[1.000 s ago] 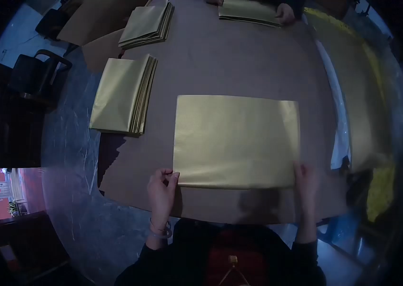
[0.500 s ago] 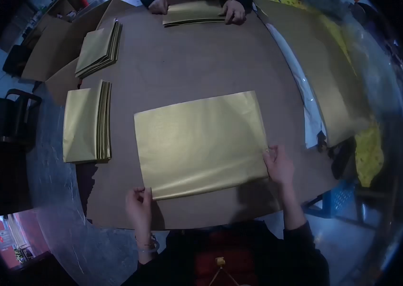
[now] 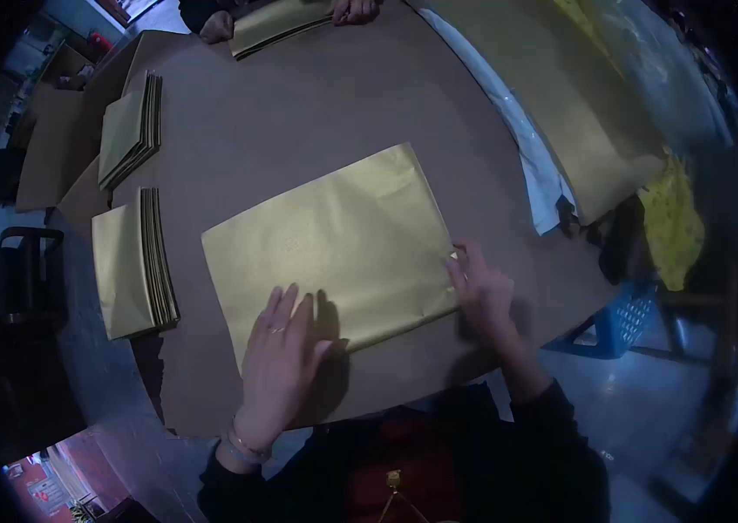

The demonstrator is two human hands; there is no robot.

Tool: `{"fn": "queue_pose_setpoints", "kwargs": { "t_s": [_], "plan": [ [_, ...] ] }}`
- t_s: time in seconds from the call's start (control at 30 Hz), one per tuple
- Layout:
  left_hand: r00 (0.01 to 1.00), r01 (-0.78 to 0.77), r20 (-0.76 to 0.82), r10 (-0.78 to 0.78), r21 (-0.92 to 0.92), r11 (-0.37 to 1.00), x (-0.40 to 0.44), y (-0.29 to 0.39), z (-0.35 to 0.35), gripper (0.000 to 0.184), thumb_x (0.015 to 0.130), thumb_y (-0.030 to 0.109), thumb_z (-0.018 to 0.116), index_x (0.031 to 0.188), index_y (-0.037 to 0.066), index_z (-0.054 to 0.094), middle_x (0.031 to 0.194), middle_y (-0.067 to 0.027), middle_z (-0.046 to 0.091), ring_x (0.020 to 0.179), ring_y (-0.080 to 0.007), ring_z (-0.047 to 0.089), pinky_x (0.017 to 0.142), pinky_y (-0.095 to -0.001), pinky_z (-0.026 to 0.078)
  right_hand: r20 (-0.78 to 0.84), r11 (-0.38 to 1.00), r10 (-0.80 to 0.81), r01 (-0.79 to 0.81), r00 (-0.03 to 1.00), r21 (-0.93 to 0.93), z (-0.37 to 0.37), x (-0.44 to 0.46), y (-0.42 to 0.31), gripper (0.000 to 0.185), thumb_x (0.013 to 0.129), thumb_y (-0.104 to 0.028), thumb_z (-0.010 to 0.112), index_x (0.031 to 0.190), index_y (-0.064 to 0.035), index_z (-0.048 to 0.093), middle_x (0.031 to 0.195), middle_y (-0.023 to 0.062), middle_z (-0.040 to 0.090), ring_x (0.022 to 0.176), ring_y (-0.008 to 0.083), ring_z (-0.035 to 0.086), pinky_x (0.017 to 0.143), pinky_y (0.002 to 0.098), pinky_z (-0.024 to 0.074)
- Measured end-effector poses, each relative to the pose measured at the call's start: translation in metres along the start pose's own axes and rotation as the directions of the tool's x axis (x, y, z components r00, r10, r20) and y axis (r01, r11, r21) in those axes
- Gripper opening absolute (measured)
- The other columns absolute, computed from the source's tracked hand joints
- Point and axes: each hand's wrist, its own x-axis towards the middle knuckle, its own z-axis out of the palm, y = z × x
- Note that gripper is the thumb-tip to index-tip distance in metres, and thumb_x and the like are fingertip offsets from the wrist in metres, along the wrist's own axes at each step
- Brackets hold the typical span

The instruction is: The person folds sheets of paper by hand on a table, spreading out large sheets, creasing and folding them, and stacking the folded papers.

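A folded sheet of gold paper (image 3: 334,235) lies on the brown tabletop in front of me, its fold along the near side. My left hand (image 3: 277,362) is open above its lower left part, fingers extended, casting a shadow on it; whether it touches the paper I cannot tell. My right hand (image 3: 484,288) is at the right edge, thumb and fingers closed on the paper near the lower right corner. To the left stand two stacks of folded gold paper, a nearer stack (image 3: 125,270) and a farther stack (image 3: 127,131).
Across the brown-covered table (image 3: 299,105), another person's hands (image 3: 216,28) hold a folded gold sheet (image 3: 277,24). A large pile of gold sheets (image 3: 578,113) with white wrapping (image 3: 508,113) lies at right. A cardboard box (image 3: 81,131) stands left; a blue plastic stool (image 3: 608,327) sits below the right edge.
My left hand has let go of the lower left corner and moved up over the sheet, opening. My right hand stays at the right edge. The view has turned, so everything appears tilted.
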Motion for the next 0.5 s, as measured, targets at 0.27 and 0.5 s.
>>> {"fn": "queue_pose_setpoints", "kwargs": {
  "t_s": [0.27, 0.5],
  "plan": [
    [0.895, -0.422, -0.123, 0.428, 0.076, 0.904, 0.186, 0.034, 0.088, 0.066, 0.086, 0.038, 0.056, 0.136, -0.001, 0.038, 0.145, -0.0170, 0.033, 0.132, -0.0304, 0.035, 0.107, -0.0423, 0.031, -0.055, 1.000, 0.008, -0.009, 0.998, -0.013, -0.001, 0.001, -0.004, 0.024, 0.087, -0.032, 0.060, 0.104, -0.0169, 0.053, 0.068, 0.0068, 0.065, 0.056, 0.0287, 0.063, 0.048, 0.0398, 0.0491],
    [0.947, -0.313, -0.059, 0.316, 0.060, 0.948, 0.195, 0.024, 0.115, 0.071, 0.092, 0.046, 0.046, 0.141, -0.003, 0.029, 0.148, -0.0191, 0.028, 0.138, -0.0313, 0.026, 0.110, -0.0426, 0.027, 0.097, 0.992, 0.094, -0.085, 0.991, -0.095, -0.002, 0.002, -0.004, 0.027, 0.085, -0.033, 0.062, 0.104, -0.0168, 0.053, 0.071, 0.0055, 0.065, 0.057, 0.0256, 0.064, 0.049, 0.0360, 0.0495]
  ]
}}
